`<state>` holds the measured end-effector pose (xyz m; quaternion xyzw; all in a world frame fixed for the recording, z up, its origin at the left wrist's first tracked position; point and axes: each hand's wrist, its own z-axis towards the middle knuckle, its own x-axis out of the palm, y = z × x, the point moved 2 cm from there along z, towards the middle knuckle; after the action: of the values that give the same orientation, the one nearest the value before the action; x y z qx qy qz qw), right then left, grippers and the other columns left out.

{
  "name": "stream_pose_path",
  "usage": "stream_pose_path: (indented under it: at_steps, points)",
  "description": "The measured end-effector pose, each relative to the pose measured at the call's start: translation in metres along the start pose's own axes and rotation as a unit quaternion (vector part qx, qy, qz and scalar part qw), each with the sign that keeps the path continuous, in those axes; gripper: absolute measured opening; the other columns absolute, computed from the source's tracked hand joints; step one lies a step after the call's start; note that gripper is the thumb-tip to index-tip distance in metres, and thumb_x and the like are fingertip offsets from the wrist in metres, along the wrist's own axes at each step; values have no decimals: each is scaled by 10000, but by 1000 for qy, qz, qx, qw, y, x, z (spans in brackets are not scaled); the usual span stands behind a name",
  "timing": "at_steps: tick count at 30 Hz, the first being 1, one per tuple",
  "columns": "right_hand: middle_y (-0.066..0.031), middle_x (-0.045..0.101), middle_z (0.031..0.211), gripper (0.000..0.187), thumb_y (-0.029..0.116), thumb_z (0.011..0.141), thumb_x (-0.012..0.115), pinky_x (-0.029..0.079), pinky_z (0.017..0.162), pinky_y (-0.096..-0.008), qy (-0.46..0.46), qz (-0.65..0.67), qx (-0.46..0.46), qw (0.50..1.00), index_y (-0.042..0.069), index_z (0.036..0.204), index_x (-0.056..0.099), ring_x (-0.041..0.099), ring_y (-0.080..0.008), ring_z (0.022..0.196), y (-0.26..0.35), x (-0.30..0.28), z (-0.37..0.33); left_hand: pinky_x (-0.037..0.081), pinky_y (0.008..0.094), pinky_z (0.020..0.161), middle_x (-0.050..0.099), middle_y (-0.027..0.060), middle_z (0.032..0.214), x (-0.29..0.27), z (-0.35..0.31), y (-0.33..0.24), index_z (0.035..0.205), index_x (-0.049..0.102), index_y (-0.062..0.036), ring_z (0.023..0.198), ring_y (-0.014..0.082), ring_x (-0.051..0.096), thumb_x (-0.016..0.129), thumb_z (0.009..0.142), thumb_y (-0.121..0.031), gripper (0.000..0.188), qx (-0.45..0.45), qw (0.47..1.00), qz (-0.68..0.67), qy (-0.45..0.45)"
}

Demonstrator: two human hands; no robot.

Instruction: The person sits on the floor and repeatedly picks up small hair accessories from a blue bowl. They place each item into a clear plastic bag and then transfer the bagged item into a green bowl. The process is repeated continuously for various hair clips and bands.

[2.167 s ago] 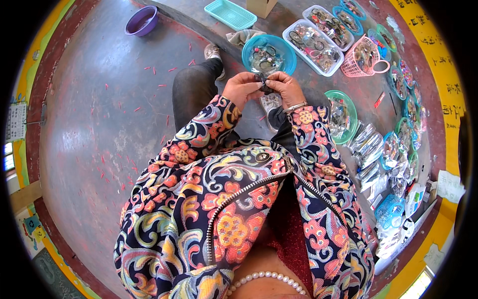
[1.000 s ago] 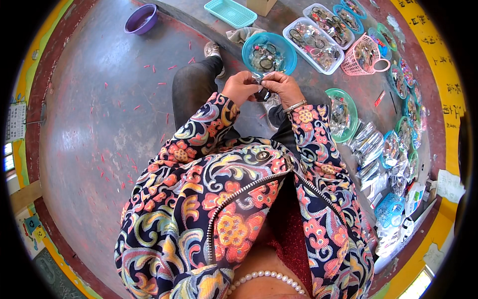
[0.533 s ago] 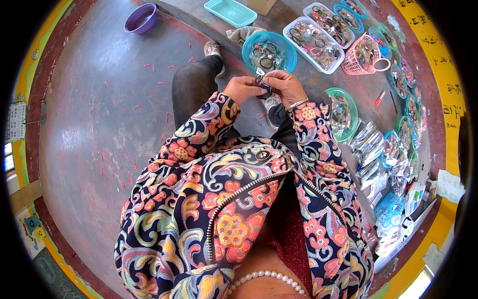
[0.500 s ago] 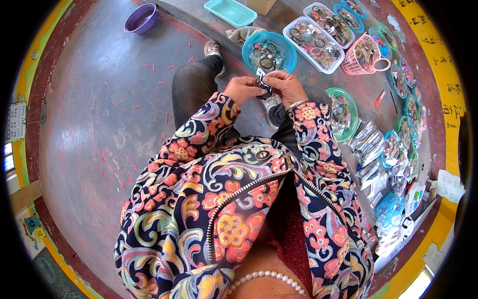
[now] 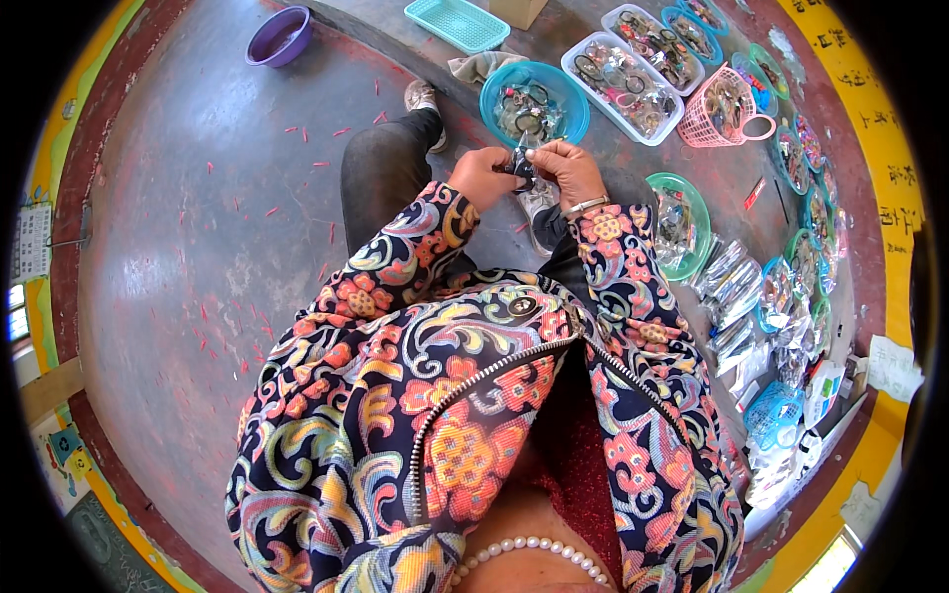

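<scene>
My left hand is closed on one side of a small black item with a shiny whitish part. Opposite it, my right hand pinches the item's upper edge between thumb and fingers. What exactly the item is cannot be made out, since my fingers cover much of it. Just beyond my hands stands a blue basin of small bagged pieces and dark bands. A green basin with more small packets sits to the right of my right forearm.
White trays of hair bands and a pink basket stand far right. Piled clear packets lie along the right side. A purple basin and a turquoise tray are farther off. Red scraps dot the floor at left.
My fingers have shifted slightly on the black item. The right hand's thumb and fingers now pinch higher, and the item's whitish part shows less. The surroundings look the same.
</scene>
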<state>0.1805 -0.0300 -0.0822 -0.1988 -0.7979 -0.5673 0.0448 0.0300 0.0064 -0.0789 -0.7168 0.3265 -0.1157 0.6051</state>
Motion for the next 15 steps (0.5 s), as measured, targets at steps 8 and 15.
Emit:
stream_pose_path:
  at_steps: [8, 15]
  points:
    - [6, 573, 646, 107, 138, 725, 664, 373, 533, -173, -16, 14, -17, 1000, 60, 749, 594, 486, -54, 552, 6, 0, -2, 462, 274, 697, 588, 60, 803, 6, -4, 1, 840, 565, 9, 764, 153, 572, 578, 771, -30, 81, -112, 887, -447, 16]
    - [-3, 586, 664, 107, 141, 732, 657, 378, 543, -168, 11, 54, -6, 998, 60, 772, 600, 516, -63, 572, 5, -2, 1, 463, 262, 668, 597, 65, 805, 2, -2, 6, 851, 586, 14, 718, 143, 573, 560, 787, -46, 92, -79, 897, -435, 27]
